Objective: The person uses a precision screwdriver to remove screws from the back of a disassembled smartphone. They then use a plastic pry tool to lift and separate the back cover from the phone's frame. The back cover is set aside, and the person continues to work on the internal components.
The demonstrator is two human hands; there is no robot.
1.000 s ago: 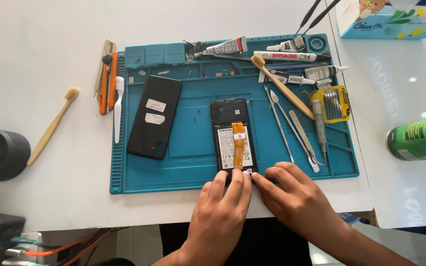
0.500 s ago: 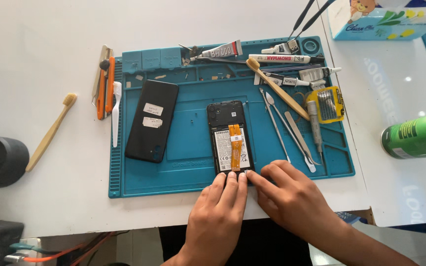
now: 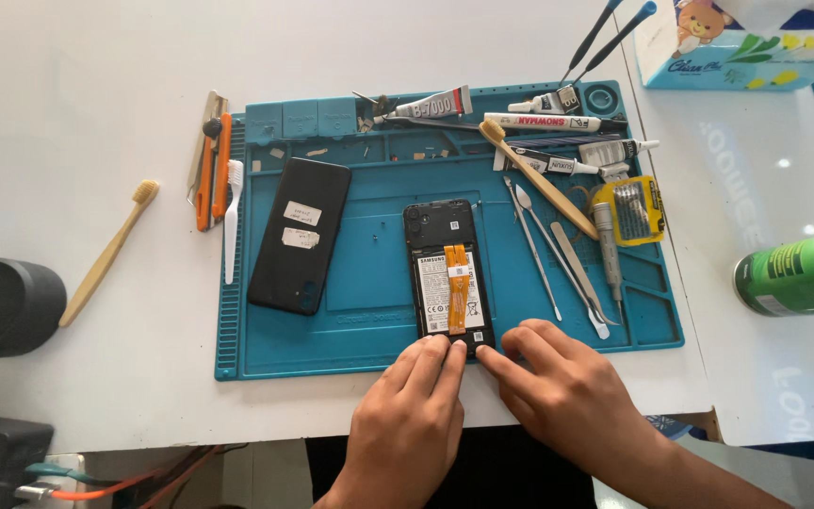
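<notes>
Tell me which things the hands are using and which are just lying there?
In use:
- left hand and right hand, fingertips at the bottom edge of the opened phone
- blue mat under it

Lying about:
- black back cover
- metal tools
- glue tubes
- bamboo toothbrush
- green can

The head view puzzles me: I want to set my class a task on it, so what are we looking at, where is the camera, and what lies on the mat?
The camera sits on a person's head and looks down at their own two bare hands. The left hand and right hand press their fingertips on the near end of an opened phone, whose back is off, showing an orange ribbon cable. It lies on a blue mat on a white table. Beside it lies a black back cover. To the right are metal prying tools, glue tubes and a bamboo toothbrush. Neither hand grips anything.
</notes>
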